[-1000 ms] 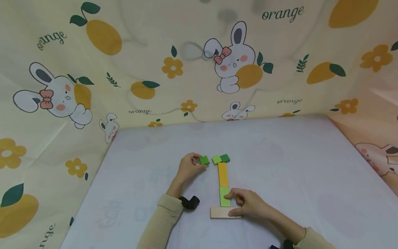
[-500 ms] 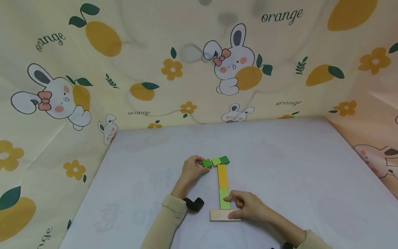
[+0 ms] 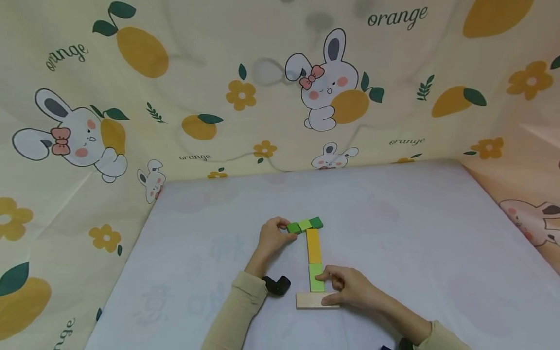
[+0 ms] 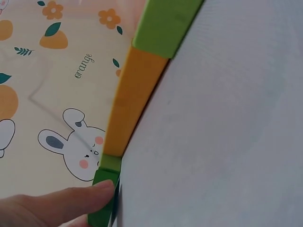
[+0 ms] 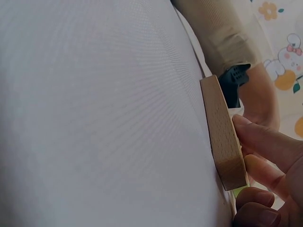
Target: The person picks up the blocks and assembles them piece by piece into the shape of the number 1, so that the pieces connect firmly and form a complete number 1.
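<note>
My left hand [image 3: 273, 236] pinches a green block [image 3: 294, 228] at the left end of a short slanted row. Against it sits a light green block [image 3: 305, 225], followed by a dark green block [image 3: 316, 222]. Below that row, a yellow block [image 3: 313, 246] runs down to a longer light green block [image 3: 316, 284], which meets a plain wooden block [image 3: 308, 300] lying crosswise. My right hand [image 3: 356, 288] rests its thumb on the wooden block and its index fingertip on the longer light green block; its other fingers are bent. In the left wrist view, the left thumb [image 4: 102, 191] presses the green block.
A white sheet [image 3: 415, 243] covers the table. Behind it and at the sides hangs a cream cloth [image 3: 271, 43] printed with rabbits and oranges. A black wrist camera mount [image 3: 276, 286] sticks out from the left sleeve.
My left hand has brought the green block to the right, closing the gap to the light green block. My right hand has stayed on the lower blocks.
</note>
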`<state>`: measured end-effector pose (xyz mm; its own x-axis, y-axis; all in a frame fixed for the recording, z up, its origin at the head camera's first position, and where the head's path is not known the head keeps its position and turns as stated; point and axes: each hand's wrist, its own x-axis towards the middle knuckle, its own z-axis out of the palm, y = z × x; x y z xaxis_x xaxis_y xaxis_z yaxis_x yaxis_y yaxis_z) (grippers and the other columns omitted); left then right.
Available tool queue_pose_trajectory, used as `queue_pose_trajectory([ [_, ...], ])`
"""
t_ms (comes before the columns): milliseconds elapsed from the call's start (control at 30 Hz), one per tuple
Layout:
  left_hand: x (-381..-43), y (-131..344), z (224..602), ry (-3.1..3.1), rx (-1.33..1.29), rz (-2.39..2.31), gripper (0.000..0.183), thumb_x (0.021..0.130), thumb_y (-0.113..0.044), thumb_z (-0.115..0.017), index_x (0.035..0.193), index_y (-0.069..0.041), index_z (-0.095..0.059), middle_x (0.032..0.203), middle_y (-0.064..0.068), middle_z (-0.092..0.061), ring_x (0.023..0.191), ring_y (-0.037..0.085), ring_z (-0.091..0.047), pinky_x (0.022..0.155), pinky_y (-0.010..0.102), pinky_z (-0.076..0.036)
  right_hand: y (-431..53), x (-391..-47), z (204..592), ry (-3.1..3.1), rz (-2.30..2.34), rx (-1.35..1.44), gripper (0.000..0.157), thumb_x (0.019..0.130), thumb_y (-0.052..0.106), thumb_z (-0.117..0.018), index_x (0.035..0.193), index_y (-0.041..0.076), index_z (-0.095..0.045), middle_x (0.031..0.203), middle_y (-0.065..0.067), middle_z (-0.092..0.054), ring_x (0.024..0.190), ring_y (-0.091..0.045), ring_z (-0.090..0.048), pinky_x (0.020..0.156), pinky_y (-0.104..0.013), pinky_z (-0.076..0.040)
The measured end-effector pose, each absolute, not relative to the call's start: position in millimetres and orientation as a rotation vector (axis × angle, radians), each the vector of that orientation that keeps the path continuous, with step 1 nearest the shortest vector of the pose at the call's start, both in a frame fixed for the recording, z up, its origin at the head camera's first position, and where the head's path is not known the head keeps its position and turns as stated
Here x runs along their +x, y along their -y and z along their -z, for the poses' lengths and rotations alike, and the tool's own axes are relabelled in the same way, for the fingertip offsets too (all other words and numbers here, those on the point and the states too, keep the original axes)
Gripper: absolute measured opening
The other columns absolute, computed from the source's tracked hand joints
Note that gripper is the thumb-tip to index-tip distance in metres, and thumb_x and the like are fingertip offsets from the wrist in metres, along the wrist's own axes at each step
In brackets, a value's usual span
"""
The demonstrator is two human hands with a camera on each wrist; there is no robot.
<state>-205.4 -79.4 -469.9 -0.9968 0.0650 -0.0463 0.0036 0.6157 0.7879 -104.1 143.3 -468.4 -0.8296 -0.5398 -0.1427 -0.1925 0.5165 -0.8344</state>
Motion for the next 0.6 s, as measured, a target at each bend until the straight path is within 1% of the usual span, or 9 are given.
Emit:
queue_pose_trajectory([
  [233,-206.4,75.2,471.1,-2.765,0.035,-1.280,0.036,0.072,-0.014,-0.083,0.102,-0.002,-0.068,0.100,0.015,-0.065,0.090,0.022,-0.057,0.079,0.033,-0.046,-143.7,-103.2,468.3,-2.369,1.247,-0.596,0.042,0.073,0.029,-0.082,0.108,0.012,-0.067,0.064,0.009,-0.034,0.058,0.001,-0.029,0.054,-0.019,-0.025],
  [467,-208.1,75.2,473.2,-2.777,0.036,-1.267,0.036,0.071,-0.013,-0.083,0.103,-0.003,-0.069,0.099,0.014,-0.065,0.089,0.022,-0.057,0.079,0.033,-0.046,-143.9,-102.9,469.4,-2.378,1.234,-0.589,0.042,0.074,0.030,-0.081,0.109,0.012,-0.067,0.064,0.008,-0.034,0.059,0.001,-0.030,0.055,-0.018,-0.026],
  [600,-209.8,75.4,473.2,-2.771,0.002,-1.267,0.037,0.072,-0.014,-0.083,0.104,-0.004,-0.069,0.100,0.013,-0.065,0.090,0.023,-0.056,0.081,0.035,-0.046,-142.8,-103.1,470.0,-2.398,1.201,-0.583,0.042,0.075,0.031,-0.081,0.110,0.014,-0.067,0.064,0.008,-0.035,0.058,0.001,-0.031,0.054,-0.017,-0.026],
])
